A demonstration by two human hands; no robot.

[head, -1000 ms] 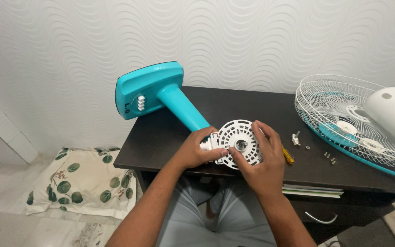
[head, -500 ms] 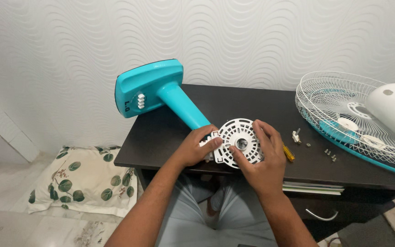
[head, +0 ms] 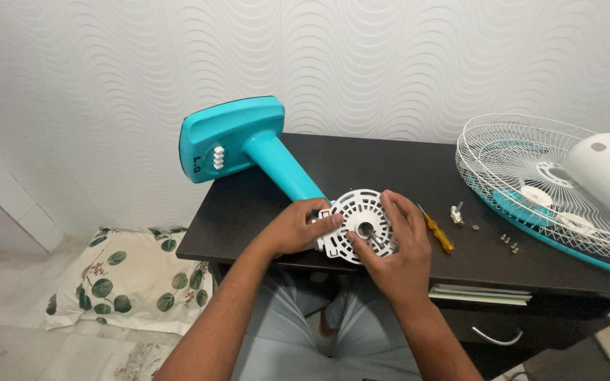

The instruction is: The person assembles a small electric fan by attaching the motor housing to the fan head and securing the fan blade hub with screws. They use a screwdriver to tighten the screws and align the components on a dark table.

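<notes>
A turquoise fan stand (head: 277,166) lies on its side on the dark table (head: 390,169), its square base (head: 229,137) overhanging the back left corner. At its near end sits a white round vented motor housing (head: 358,219) with a metal shaft in the middle. My left hand (head: 294,227) grips the housing's left side where it joins the pole. My right hand (head: 393,250) holds the housing's right and lower rim, thumb pressed beside the shaft.
A yellow-handled screwdriver (head: 438,234) lies just right of my right hand. Small screws (head: 508,242) and a white clip (head: 455,213) lie further right. White wire fan guards with a white motor cover (head: 605,173) fill the table's right end. A leaf-print cushion (head: 125,282) lies on the floor.
The white housing has tilted and shifted slightly left and down in my hands. My right hand slid left off the screwdriver, which now shows more fully.
</notes>
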